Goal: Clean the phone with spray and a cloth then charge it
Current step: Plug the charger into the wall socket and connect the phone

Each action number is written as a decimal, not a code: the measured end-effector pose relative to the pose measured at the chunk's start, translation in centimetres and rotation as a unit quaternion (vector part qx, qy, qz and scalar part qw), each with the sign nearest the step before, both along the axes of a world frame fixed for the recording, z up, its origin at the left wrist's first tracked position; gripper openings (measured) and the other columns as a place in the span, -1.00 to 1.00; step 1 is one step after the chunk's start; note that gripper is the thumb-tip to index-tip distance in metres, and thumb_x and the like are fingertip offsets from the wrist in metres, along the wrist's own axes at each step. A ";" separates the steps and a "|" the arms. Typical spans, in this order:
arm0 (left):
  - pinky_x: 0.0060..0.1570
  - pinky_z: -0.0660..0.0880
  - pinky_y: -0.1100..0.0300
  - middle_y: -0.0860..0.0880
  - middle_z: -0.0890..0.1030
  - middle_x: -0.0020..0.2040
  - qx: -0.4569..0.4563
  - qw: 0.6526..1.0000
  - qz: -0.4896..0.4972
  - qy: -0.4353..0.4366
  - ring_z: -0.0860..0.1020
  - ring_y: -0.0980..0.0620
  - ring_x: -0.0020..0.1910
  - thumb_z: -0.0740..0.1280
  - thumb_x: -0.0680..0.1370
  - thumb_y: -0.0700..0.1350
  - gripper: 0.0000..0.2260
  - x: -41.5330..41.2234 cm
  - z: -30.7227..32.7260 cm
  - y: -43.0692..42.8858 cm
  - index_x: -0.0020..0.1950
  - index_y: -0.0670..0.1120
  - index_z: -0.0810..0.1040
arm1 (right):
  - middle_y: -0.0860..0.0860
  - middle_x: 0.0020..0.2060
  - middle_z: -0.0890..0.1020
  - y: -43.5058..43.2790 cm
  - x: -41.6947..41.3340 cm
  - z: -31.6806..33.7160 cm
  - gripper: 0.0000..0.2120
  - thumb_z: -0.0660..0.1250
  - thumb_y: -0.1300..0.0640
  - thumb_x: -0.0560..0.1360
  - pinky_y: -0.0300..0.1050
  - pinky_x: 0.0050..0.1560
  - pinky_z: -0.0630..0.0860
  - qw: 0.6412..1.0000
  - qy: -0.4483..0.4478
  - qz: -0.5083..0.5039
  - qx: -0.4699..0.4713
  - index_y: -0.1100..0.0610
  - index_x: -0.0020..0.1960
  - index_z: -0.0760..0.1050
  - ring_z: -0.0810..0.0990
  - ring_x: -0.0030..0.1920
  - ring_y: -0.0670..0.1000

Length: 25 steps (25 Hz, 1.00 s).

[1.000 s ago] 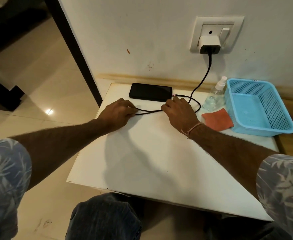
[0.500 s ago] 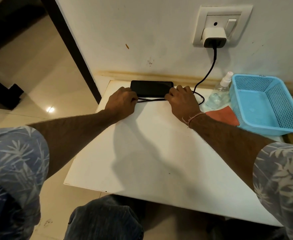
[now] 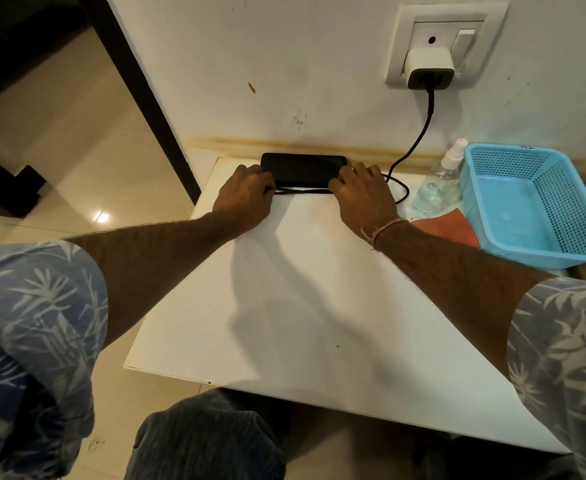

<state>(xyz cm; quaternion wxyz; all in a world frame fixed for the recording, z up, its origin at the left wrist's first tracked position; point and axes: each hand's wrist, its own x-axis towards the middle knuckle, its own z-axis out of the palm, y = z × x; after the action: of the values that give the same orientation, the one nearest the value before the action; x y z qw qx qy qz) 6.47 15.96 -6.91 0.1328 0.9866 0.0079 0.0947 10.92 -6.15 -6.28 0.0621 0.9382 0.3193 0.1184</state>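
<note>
Where white table [image 3: 319, 289] meets wall [image 3: 284, 64] (socket [image 3: 433, 32] above), left hand [image 3: 246, 199] and right hand [image 3: 360, 195] grip phone [image 3: 303, 168].

Warm, fairly dim indoor light; soft shadows cross the worktop [image 3: 319, 306], glare spots the floor [image 3: 102, 217] at left, edges bend.

The phone [image 3: 303, 168] lies at the table's [image 3: 319, 289] back edge, bottle [image 3: 436, 188] and basket [image 3: 526, 202] to its right.
</note>
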 end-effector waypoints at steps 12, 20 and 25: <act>0.03 0.31 0.17 -0.12 0.56 0.18 -0.013 1.000 0.021 0.006 0.45 -0.10 0.16 0.35 0.58 -0.14 -0.80 -0.8 -0.1 -1.0 0.20 -0.09 0.58 | 0.14 0.15 0.49 0.5 -0.5 -0.3 -0.73 0.26 0.16 0.57 0.08 0.17 0.35 1.000 -0.014 0.013 0.011 0.16 0.26 0.44 0.44 0.17 0.19; 0.24 0.40 0.01 -0.13 0.50 0.28 -0.008 0.999 0.036 0.034 0.42 -0.13 0.26 0.42 0.53 -0.11 -0.66 -2.0 0.6 -2.4 0.29 -0.06 0.52 | 0.16 0.14 0.54 0.9 -1.9 -0.3 -0.68 0.33 0.05 0.54 0.11 0.22 0.39 0.998 -0.012 0.033 0.045 0.18 0.24 0.48 0.47 0.17 0.20; 0.33 0.35 -0.04 -0.13 0.45 0.33 -0.030 0.994 0.088 0.054 0.38 -0.14 0.33 0.45 0.49 -0.08 -0.55 -2.9 0.6 -3.3 0.34 -0.04 0.43 | 0.12 0.25 0.50 0.5 -3.4 0.3 -0.64 0.27 0.02 0.58 0.03 0.29 0.37 0.993 0.043 0.051 0.095 0.15 0.32 0.43 0.45 0.24 0.14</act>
<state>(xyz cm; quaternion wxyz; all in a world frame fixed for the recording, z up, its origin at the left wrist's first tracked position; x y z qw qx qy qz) 3.53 12.62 -6.33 0.1533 0.9812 0.1045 0.0522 7.47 -5.61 -5.93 -0.0477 0.9265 0.3564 0.1106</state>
